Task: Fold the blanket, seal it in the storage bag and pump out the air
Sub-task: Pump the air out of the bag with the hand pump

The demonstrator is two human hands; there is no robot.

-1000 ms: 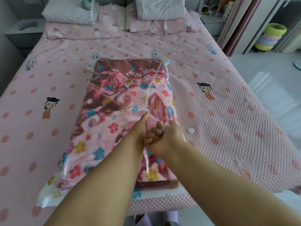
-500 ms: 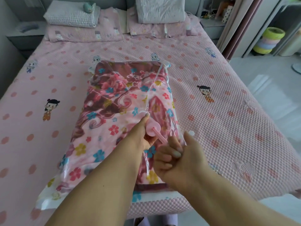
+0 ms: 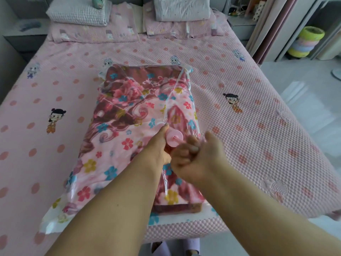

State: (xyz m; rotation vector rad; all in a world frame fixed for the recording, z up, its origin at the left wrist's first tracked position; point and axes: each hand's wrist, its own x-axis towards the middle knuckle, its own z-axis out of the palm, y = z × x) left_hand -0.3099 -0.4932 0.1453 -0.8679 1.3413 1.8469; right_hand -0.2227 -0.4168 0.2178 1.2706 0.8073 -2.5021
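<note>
Both hands meet over the near middle of the storage bag point(image 3: 118, 183): the left hand point(image 3: 158, 145) curls round the body of a pink hand pump point(image 3: 174, 138), whose round flange shows just beyond the knuckles, and the right hand point(image 3: 199, 156) is closed in a fist just beside it, fingers curled toward the palm; motion blur hides whether those fingers clasp the pump's handle, so the right grip cannot be told for sure. Pump and left hand rest on top of the bag, a little right of its centre line. Inside the clear plastic lies the folded blanket point(image 3: 132, 115), pink and dark red with blue, yellow and red flowers, filling most of the bag. A crease of plastic runs from the pump toward the bag's far right corner. This bundle lies lengthwise on the bed point(image 3: 258, 126), its near end at the bed's front edge, on a pink dotted cover printed with small cartoon figures. Two pillows point(image 3: 79, 13) sit at the far end. A stack of coloured rings point(image 3: 304, 42) stands on the floor to the right. Lilac slippers point(image 3: 191, 246) show below the bed's edge.
</note>
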